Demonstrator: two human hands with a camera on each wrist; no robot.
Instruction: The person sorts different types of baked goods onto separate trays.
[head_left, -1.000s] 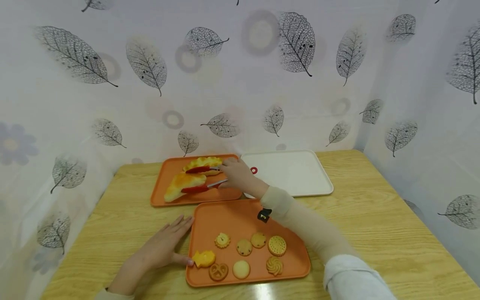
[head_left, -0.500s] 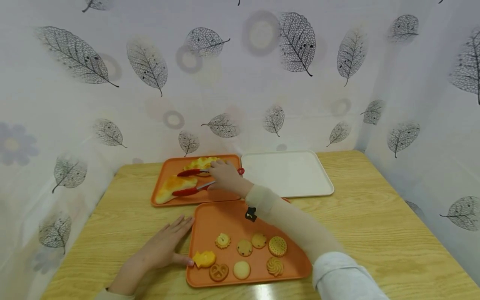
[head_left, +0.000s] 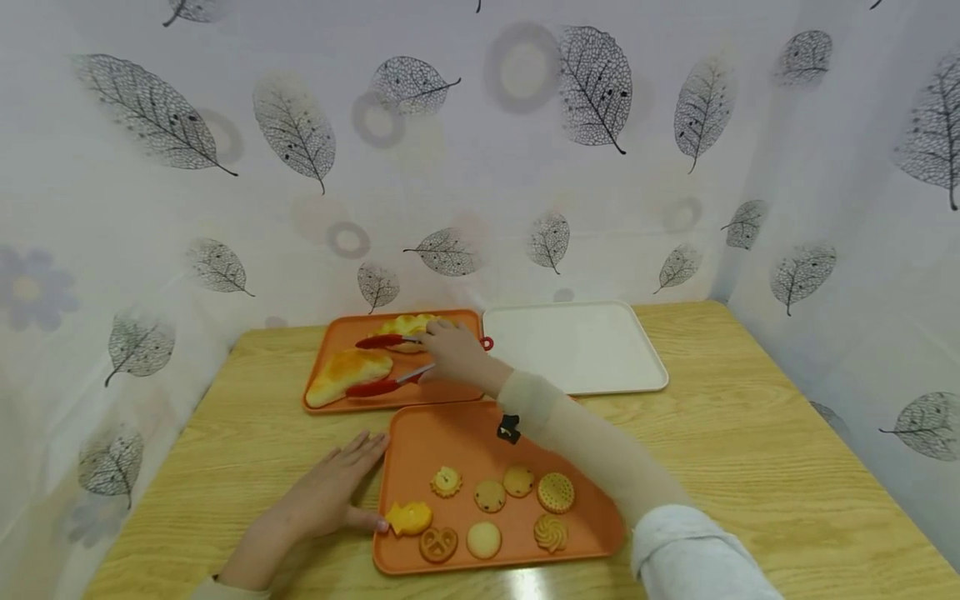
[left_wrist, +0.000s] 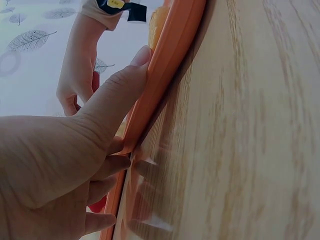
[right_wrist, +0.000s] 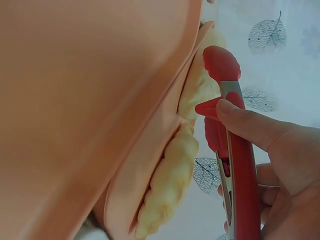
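Note:
My right hand [head_left: 455,354] holds a pair of red-tipped tongs [right_wrist: 244,185] over the far left orange tray [head_left: 318,367]. The tongs' arms are spread in the head view. Their nearer tip lies at the side of a golden-topped bread [head_left: 351,375], and the other is by a yellow, wavy-edged bread [head_left: 411,327] behind. Whether the tips touch either bread cannot be told. My left hand [head_left: 318,496] rests at the left edge of the near orange tray [head_left: 450,429]. Its fingers are extended, and the thumb [left_wrist: 122,82] touches the tray's rim beside a fish-shaped cookie [head_left: 409,518].
Several cookies lie on the near tray, among them a pretzel-shaped one [head_left: 438,544] and a swirled one [head_left: 551,532]. A white tray [head_left: 573,350] stands at the back right, beside the far orange tray. A leaf-printed cloth [head_left: 465,167] hangs behind the wooden table [head_left: 750,467].
My right hand and the tongs have moved left, then slightly back right. The golden-topped bread has shifted left on its tray. My left hand has stayed in place.

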